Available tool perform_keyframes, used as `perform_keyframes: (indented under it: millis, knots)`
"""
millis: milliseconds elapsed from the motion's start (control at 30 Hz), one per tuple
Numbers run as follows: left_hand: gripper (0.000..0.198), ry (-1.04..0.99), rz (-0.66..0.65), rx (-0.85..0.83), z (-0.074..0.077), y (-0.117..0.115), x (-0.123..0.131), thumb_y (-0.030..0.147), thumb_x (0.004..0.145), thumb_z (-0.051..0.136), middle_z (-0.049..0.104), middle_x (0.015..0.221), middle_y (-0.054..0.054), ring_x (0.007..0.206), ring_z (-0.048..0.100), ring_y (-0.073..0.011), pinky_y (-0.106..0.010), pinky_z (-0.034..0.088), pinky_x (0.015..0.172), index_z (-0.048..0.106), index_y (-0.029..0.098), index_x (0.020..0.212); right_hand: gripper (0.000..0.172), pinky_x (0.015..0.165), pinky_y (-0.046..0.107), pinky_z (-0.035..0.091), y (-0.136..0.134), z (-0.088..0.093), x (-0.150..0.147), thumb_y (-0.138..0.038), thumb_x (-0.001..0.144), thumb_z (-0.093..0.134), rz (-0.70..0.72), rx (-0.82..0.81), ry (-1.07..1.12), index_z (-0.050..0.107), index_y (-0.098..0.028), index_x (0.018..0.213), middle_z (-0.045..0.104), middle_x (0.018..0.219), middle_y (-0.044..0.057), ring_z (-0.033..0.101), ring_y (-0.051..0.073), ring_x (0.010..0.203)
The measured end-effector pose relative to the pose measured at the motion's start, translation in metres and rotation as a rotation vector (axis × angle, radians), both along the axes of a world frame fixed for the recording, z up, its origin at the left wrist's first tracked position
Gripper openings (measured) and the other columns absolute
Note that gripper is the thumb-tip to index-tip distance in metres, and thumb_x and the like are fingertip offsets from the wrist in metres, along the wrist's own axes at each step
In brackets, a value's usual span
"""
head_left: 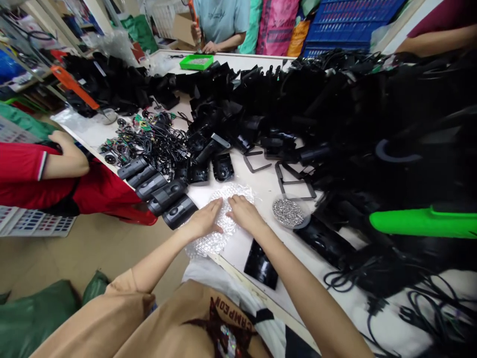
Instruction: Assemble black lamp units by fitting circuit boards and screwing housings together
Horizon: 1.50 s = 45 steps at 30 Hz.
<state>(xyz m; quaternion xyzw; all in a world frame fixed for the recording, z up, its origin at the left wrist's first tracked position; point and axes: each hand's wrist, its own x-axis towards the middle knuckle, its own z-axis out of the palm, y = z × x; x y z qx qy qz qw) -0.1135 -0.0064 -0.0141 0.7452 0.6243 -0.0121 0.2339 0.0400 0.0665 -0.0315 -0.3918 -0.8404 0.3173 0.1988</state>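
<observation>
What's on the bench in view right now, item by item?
bubble wrap: one sheet, clear, under both hands
dish of small metal pieces: one, silver, right of the hands
cylindrical plastic housings: about five, black, in a row left of the bubble wrap
flat plastic panel: one, black, near the bench edge
tangled cables: one heap, black, behind the housings
tray: one, green, far end of the bench
co-worker's sleeve: one, red, left of the bench
left hand: one, bare, flat on the bubble wrap
right hand: one, bare, flat on the bubble wrap
</observation>
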Motion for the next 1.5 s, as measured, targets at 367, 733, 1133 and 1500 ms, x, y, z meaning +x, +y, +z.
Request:
perform_keyframes:
  millis: [367,733,1133,1500]
  knots:
    - [0.069,-0.127,-0.020,0.154,0.029,-0.007,0.014,0.029,0.077,0.064,0.027,0.145,-0.017,0.136,0.022,-0.0278,-0.044,0.023,0.110,0.031,0.015,0.136,0.037,0.054,0.026,0.053,-0.009,0.018,0.092,-0.049,0.084,0.044,-0.416,-0.410,0.509,0.059,-0.015,0.088,0.066,0.073,0.005,0.064,0.015,0.064]
    - [0.023,-0.961,0.097,-0.053,0.022,-0.028,0.102,0.035,0.086,0.052,0.066,0.087,-0.004,0.078,0.062,-0.0135,-0.023,0.049,0.068,0.057,0.016,0.098,0.027,0.057,0.029,0.055,-0.100,0.030,0.118,-0.044,0.072,0.064,-0.530,-0.625,0.622,0.060,-0.018,0.079,0.066,0.069,0.002,0.063,0.015,0.062]
    - [0.070,-0.387,0.033,-0.106,-0.006,-0.026,0.086,0.054,0.081,0.049,0.054,0.069,0.003,0.060,0.055,-0.0161,-0.025,0.040,0.054,0.023,0.017,0.134,0.018,0.075,0.031,0.049,-0.092,0.011,0.130,-0.030,0.087,0.050,-0.430,0.079,0.188,0.067,-0.023,0.088,0.067,0.083,0.004,0.062,0.017,0.080]
    - [0.043,-0.337,0.058,-0.054,-0.020,-0.024,0.103,0.022,0.083,0.039,0.057,0.064,0.003,0.058,0.056,-0.0161,-0.026,0.041,0.059,0.037,0.022,0.126,0.024,0.071,0.029,0.048,-0.085,-0.014,0.123,-0.033,0.089,0.046,-0.413,0.110,0.084,0.067,-0.022,0.090,0.067,0.080,0.004,0.062,0.016,0.075]
